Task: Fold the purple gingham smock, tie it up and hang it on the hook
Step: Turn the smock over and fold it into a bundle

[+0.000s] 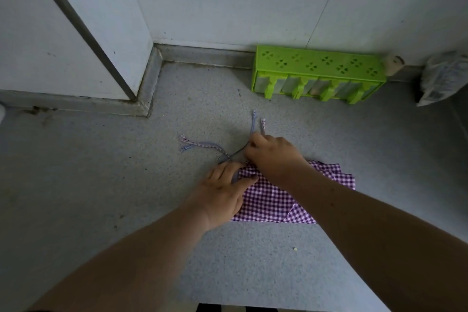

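Note:
The purple gingham smock (273,200) lies folded into a small flat bundle on the grey floor. My left hand (222,192) rests on its left edge, fingers curled over the cloth there. My right hand (273,154) sits at the bundle's far edge and pinches the thin ties. Two tie ends (254,121) stick out beyond my right fingers. Another pair of ties (200,145) trails off to the left on the floor. No hook is in view.
A green plastic rack (319,76) stands against the white wall at the back. A crumpled bag (443,78) lies at the far right. A wall corner with a grey skirting (149,88) juts out at the left.

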`<move>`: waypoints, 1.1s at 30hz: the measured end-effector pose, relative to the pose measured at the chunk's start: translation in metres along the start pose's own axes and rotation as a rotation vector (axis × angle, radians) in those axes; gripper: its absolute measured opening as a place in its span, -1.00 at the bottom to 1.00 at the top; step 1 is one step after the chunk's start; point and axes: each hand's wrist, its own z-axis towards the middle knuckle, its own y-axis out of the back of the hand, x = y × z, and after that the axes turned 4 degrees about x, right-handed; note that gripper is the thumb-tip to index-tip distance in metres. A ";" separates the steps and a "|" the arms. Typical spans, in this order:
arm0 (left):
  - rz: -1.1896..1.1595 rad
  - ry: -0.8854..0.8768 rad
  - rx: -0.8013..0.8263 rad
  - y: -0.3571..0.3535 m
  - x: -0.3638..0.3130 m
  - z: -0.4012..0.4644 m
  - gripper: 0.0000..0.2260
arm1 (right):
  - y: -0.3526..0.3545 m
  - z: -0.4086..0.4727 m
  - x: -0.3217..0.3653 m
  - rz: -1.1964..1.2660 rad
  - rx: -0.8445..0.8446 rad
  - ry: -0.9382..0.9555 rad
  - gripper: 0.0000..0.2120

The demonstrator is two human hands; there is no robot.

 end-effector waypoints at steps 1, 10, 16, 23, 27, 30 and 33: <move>-0.007 0.009 0.016 0.000 -0.001 -0.001 -0.50 | 0.002 0.000 0.000 -0.020 0.005 0.005 -0.73; 0.007 0.038 0.141 0.005 -0.002 -0.003 -0.43 | 0.012 -0.020 -0.020 0.166 0.086 -0.162 -0.92; -0.019 0.053 0.154 0.007 -0.002 -0.003 -0.43 | 0.036 -0.037 -0.020 0.165 -0.013 -0.134 -0.81; -0.037 0.082 0.086 0.006 -0.004 0.001 -0.56 | 0.015 -0.091 0.071 0.201 0.295 -0.304 -0.53; -0.043 0.086 0.058 0.009 -0.004 0.004 -0.61 | -0.001 -0.076 0.096 0.069 0.409 -0.386 -0.34; -0.014 0.056 0.112 0.024 0.000 0.010 -0.51 | -0.002 -0.061 0.101 -0.074 0.507 -0.293 -0.39; -0.057 0.052 0.163 0.051 0.003 0.019 -0.56 | 0.003 -0.061 0.099 -0.116 0.507 -0.239 -0.49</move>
